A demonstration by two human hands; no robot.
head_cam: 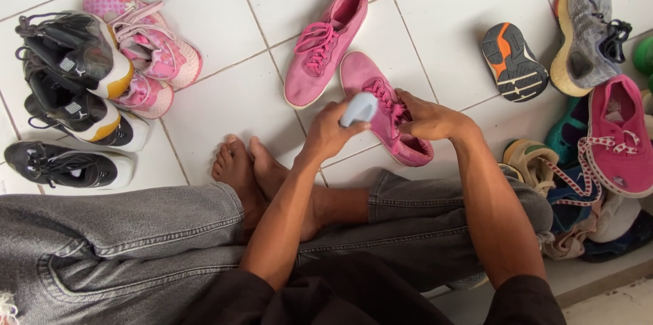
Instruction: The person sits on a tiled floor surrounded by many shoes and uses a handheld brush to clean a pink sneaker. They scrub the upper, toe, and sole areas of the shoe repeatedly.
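Pink shoe (381, 110) lies on the tiled floor (204, 104) under both hands. The left hand (330, 131) is closed around a pale blue brush (359, 108), held over the laces; the right hand (425, 117) grips the shoe by its opening. Its mate, a second pink shoe (325, 42), lies just beyond the left hand. If the right hand's grip is loose, the shoe could likely skid on the smooth tile under the brush. The brush's working face is hidden, and the heap of shoes (598, 155) beyond the right hand is cut off.
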